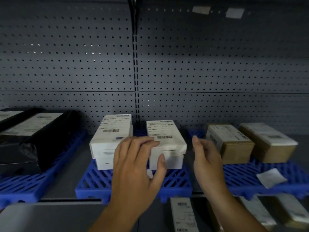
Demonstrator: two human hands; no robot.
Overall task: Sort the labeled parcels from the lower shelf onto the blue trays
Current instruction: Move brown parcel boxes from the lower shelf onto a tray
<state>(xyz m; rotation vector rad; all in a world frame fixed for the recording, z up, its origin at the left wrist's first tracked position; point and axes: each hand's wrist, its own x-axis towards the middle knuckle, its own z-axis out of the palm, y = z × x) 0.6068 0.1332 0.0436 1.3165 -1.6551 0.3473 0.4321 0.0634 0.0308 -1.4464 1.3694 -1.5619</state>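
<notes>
- Head view: shelf bay with a grey perforated back panel (217,67), three blue trays in a row across mid frame.
- Middle blue tray (177,183): two white labeled parcels side by side. Left white parcel (110,136) looks like two boxes stacked; right white parcel (165,139) sits just beside it.
- Left hand (135,168), centre frame: fingers spread, fingertips resting on the top near edge of the right white parcel, thumb against its front face. Loose contact, not a closed grip.
- Right hand (207,158): open, fingers together and pointing up, just right of that parcel. Cannot tell if it touches the side.
- Left blue tray (25,186), lower left: black poly-bag parcels (33,139) with white labels, stacked.
- Right blue tray (242,178): two brown cardboard parcels (234,143) at the back, side by side, plus a small white paper slip (270,178) lying on the grid near the front.
- Lower shelf, bottom right of frame: more labeled parcels (184,215), blurred, partly behind the right forearm.
</notes>
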